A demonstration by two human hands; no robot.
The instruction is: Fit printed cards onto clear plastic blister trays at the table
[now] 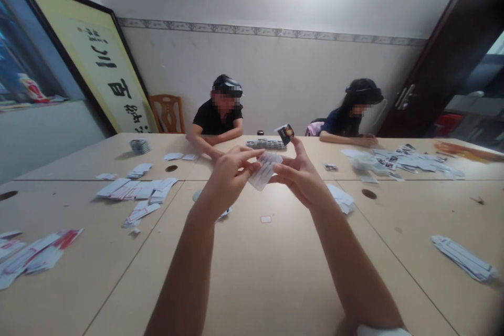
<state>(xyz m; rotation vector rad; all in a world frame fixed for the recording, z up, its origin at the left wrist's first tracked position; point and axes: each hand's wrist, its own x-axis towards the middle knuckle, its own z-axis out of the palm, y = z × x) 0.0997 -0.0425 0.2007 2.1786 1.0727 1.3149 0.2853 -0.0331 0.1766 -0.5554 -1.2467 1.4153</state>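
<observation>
Above the middle of the table, a small translucent whitish packet [261, 174] is held between both hands. My left hand [230, 178] pinches its left edge, with the index finger stretched along the top. The right edge is between the thumb and fingers of my right hand [297, 174]. A dark printed card [286, 134] with a pale corner stands by the raised index fingertip of my right hand; how it is held is hard to make out. On the tabletop below lies a small red-framed label [266, 219]. Some white pieces [342, 198] lie partly behind my right wrist.
Across the table [252, 283] sit two people [220, 115] [350, 115]. Stacked small packs [265, 144] stand before one. White paper pieces [137, 189] spread left; photo cards and papers [409, 160] lie right. A long paper stack [463, 258] lies near right.
</observation>
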